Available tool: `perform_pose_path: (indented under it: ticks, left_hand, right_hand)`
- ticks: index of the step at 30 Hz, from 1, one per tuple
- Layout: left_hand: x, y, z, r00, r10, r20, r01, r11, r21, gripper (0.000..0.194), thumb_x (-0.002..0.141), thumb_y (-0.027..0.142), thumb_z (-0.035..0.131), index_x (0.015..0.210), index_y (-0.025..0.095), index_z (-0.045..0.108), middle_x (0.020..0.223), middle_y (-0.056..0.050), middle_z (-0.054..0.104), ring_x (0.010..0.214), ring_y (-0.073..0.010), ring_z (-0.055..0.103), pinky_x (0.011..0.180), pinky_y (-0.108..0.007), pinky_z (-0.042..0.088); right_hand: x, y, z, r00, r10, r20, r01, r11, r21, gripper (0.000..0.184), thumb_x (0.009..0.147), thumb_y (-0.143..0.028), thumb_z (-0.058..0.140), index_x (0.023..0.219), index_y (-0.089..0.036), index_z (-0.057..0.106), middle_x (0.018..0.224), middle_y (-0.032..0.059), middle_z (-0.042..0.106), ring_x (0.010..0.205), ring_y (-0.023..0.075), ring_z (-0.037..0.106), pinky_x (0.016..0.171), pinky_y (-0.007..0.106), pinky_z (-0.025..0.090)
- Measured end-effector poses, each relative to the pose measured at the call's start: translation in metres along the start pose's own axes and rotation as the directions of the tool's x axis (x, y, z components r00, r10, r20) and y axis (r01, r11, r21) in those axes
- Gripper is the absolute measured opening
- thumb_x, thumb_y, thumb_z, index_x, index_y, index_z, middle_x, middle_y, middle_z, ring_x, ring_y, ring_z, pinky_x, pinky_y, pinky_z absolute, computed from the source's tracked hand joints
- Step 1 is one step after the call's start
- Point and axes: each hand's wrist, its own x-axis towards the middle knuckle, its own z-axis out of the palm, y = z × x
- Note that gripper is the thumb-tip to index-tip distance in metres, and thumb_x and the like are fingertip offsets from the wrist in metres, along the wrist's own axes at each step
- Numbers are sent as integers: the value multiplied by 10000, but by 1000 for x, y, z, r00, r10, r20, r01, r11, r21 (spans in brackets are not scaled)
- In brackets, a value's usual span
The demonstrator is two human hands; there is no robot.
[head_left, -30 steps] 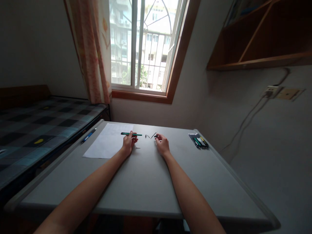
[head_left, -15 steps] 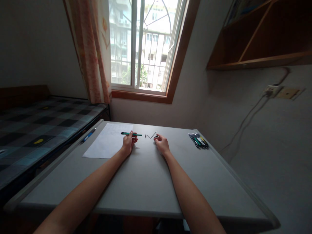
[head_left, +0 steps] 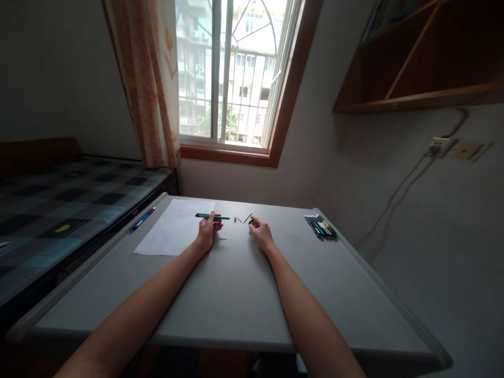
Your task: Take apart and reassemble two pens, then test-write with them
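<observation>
My left hand [head_left: 207, 231] is closed around a green pen [head_left: 201, 215], held level above the right edge of a white sheet of paper [head_left: 165, 231]. My right hand [head_left: 260, 233] pinches a small dark piece [head_left: 251, 221], too small to name for sure. Between the hands lie a tiny cylindrical part [head_left: 235, 219], a small spring-like bit [head_left: 240, 220] and a thin dark rod [head_left: 248, 217], its far end close to my right fingertips. A small white piece [head_left: 222, 238] rests just right of my left hand.
On the grey table [head_left: 228, 299], several pens [head_left: 321, 228] lie in a row at the right edge. A blue pen [head_left: 142, 220] lies along the left edge. A bed [head_left: 79, 205] stands to the left, and a wooden shelf [head_left: 413, 100] hangs on the right wall.
My right hand has shifted very slightly, with the dark piece still in its fingers. The left hand and the green pen look almost the same.
</observation>
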Motion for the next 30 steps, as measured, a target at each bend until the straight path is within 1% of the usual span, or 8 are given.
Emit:
perform_pose_path:
  ticks: [2, 6, 8, 11, 13, 22, 27, 30]
  left_hand:
    - [1, -1, 0, 1000, 0, 1, 0, 1000, 3, 276, 728, 381, 576, 756, 107, 590, 606, -26, 576, 484, -85, 545, 490, -204, 440]
    - [1, -1, 0, 1000, 3, -4, -3, 1000, -6, 278, 719, 381, 584, 751, 105, 591, 604, -23, 571, 479, -82, 541, 491, -205, 441]
    - [0, 0, 0, 1000, 5, -6, -5, 1000, -7, 282, 708, 382, 594, 745, 103, 593, 600, -21, 570, 475, -82, 540, 487, -205, 438]
    - [-1, 0, 0, 1000, 5, -4, -5, 1000, 2, 292, 700, 391, 599, 744, 102, 594, 590, -26, 573, 478, -89, 543, 481, -204, 432]
    - [-1, -1, 0, 1000, 10, -4, -10, 1000, 4, 299, 699, 398, 598, 747, 103, 593, 583, -26, 573, 477, -90, 542, 478, -203, 428]
    - [0, 0, 0, 1000, 7, -9, -7, 1000, 8, 311, 693, 416, 600, 745, 109, 596, 596, -25, 577, 488, -90, 546, 499, -213, 442]
    - [0, 0, 0, 1000, 5, -11, -5, 1000, -4, 300, 693, 402, 605, 735, 105, 600, 583, -25, 573, 480, -88, 541, 493, -211, 442]
    - [0, 0, 0, 1000, 3, -6, -3, 1000, -10, 312, 696, 411, 598, 746, 104, 597, 586, -26, 572, 485, -92, 545, 491, -213, 439]
  right_hand:
    - [1, 1, 0, 1000, -28, -13, 27, 996, -88, 387, 708, -208, 483, 1081, -186, 586, 813, 39, 589, 710, 154, 545, 806, 334, 430]
    - [2, 4, 0, 992, -114, -51, 97, 961, -259, 428, 704, -249, 526, 1131, -234, 555, 1027, 83, 463, 880, 196, 483, 889, 391, 355]
    - [2, 4, 1, 988, -156, -4, 148, 941, -305, 458, 711, -272, 535, 1168, -265, 519, 1105, 79, 423, 915, 209, 455, 885, 396, 346]
    - [0, 3, 1, 981, -178, 72, 192, 918, -346, 518, 710, -287, 547, 1220, -293, 460, 1151, 75, 421, 941, 235, 433, 848, 396, 359]
    - [0, 3, 2, 980, -182, 81, 199, 911, -361, 540, 707, -285, 552, 1235, -293, 442, 1145, 82, 431, 948, 246, 428, 835, 398, 360]
    - [0, 6, 2, 982, -185, 42, 188, 920, -344, 514, 714, -261, 530, 1223, -270, 457, 1075, 87, 436, 921, 225, 441, 846, 380, 363]
    - [-3, -1, -1, 979, -202, -32, 180, 926, -331, 528, 714, -251, 533, 1234, -250, 438, 1082, 94, 418, 930, 234, 434, 851, 402, 366]
    - [-7, -14, -5, 962, -258, -91, 217, 923, -319, 414, 740, -221, 509, 1153, -236, 511, 1076, 92, 431, 958, 236, 423, 859, 419, 356]
